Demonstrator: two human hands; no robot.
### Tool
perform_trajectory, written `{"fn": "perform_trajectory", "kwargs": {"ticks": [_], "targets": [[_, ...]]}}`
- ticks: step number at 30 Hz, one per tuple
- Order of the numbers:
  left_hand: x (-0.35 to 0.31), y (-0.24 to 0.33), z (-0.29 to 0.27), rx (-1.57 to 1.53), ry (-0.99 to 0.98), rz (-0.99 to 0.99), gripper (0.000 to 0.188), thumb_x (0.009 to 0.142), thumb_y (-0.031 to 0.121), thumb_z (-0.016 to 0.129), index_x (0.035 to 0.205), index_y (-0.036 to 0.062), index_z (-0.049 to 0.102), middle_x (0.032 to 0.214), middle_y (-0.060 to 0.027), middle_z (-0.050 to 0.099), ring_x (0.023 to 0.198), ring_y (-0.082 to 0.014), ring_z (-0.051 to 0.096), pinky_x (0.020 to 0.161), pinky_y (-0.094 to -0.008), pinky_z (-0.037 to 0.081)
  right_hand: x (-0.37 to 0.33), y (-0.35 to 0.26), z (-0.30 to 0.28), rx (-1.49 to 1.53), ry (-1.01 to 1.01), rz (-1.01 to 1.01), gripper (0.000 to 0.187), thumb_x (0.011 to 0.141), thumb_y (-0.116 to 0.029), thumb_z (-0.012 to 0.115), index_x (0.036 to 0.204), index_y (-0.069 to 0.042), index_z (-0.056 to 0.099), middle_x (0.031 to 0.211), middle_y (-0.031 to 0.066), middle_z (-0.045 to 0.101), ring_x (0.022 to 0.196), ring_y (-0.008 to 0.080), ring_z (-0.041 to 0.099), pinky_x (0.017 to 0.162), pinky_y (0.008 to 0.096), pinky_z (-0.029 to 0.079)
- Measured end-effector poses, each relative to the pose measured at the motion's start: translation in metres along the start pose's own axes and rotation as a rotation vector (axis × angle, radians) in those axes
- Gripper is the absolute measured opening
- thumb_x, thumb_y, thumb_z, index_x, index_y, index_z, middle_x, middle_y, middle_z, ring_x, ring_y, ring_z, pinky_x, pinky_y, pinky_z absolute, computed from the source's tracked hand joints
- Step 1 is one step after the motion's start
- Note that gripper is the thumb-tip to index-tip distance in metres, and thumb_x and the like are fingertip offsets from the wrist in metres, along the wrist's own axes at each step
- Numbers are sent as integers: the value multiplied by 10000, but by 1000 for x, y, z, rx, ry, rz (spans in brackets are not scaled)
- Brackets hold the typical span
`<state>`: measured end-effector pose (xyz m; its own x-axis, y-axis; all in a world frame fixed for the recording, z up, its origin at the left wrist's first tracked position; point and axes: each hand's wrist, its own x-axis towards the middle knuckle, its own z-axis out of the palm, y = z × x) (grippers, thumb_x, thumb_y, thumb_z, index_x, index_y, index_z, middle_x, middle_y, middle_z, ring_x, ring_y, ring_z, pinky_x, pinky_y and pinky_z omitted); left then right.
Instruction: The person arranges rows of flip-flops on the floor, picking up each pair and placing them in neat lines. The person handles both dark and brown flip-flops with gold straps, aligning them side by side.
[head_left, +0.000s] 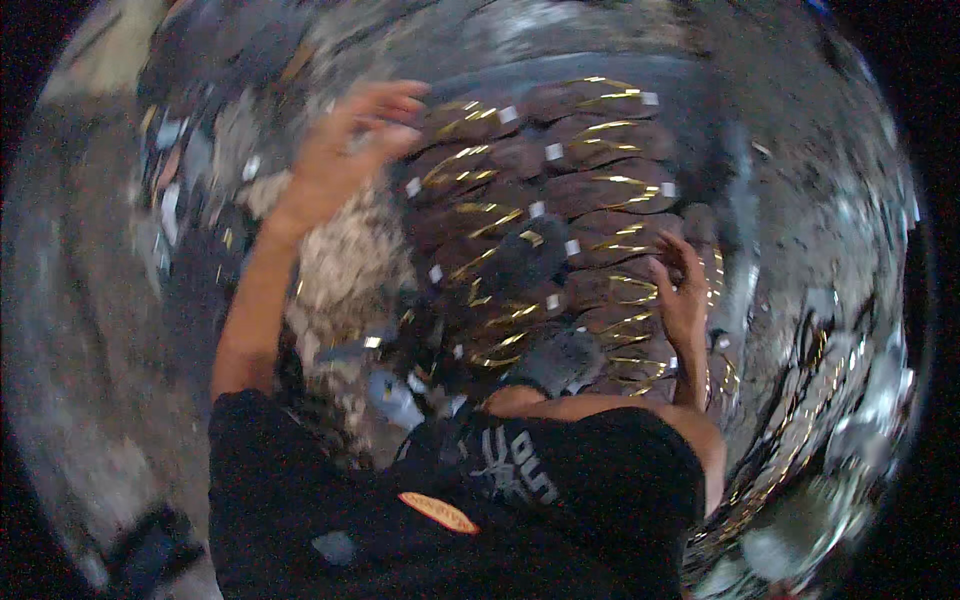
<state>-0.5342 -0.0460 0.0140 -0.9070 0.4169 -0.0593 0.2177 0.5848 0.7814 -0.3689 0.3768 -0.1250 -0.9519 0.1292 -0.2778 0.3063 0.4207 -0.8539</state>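
Note:
Brown sandals (610, 190) with shiny gold straps and small white tags lie in two columns in front of me. My left hand (370, 130) is raised at the upper left of these rows, its fingers apart and nothing seen in it. Lower, along the right side of the sandals, my right hand (685, 295) has its thumb and fingers loosely bent and apart. No held thing shows between them. Whether that hand touches the nearest sandal, I cannot tell. Both hands are somewhat blurred.
A pale beige heap (345, 250) of scraps lies left of the sandals. Two dark grey rounded shapes (562, 358) cover part of the rows. More gold straps (790, 420) lie in a bunch at the lower right, beside a blurred clear plastic-like thing (800, 530).

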Motion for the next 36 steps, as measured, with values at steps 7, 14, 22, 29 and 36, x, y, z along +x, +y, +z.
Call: {"fn": "perform_trajectory", "kwargs": {"ticks": [7, 14, 22, 29, 36], "targets": [[-280, -47, -37, 58, 449, -607, 418, 956, 130, 686, 1363, 67, 617, 1233, -72, 664, 1191, -175, 592, 1045, -370, 471, 55, -9, 120, -244, -375, -16, 476, 987, -303, 692, 1329, 12, 593, 1153, 217, 686, 1075, 379, 666, 989, 424, 508], [-498, -80, 202, -174, 902, -1078, 821, 886, 41, 747, 1576, 104, 305, 1381, -138, 565, 1186, -257, 595, 1007, -369, 488, 104, -69, 129, 71, -449, -282, 428, 1005, -224, 675, 1350, 9, 575, 1089, 73, 686, 913, 140, 646, 674, 260, 529], [-485, -78, 229, -763, 1014, -1007, 522, 959, 141, 707, 1431, 6, 529, 1323, -120, 626, 1208, -197, 584, 1049, -350, 454, 108, -78, 400, 414, -888, -47, 460, 1015, -245, 670, 1378, 7, 542, 1129, 121, 676, 963, 181, 690, 783, 310, 585], [-485, -63, 54, -54, 1012, -912, 479, 1014, 204, 615, 1462, 50, 542, 1390, -110, 602, 1264, -202, 557, 1100, -335, 397, -6, -36, 346, -277, -729, -748, 354, 914, -165, 687, 1245, -49, 643, 1070, 213, 680, 969, 395, 664, 944, 456, 497], [-481, -116, -4, 213, 835, -918, 415, 1005, 85, 535, 1419, 69, 559, 1355, -136, 620, 1232, -228, 581, 1074, -344, 417, -42, -44, 328, -88, -1208, -444, 418, 892, -172, 729, 1281, -38, 653, 1215, 203, 679, 1091, 345, 661, 945, 423, 512]]}}
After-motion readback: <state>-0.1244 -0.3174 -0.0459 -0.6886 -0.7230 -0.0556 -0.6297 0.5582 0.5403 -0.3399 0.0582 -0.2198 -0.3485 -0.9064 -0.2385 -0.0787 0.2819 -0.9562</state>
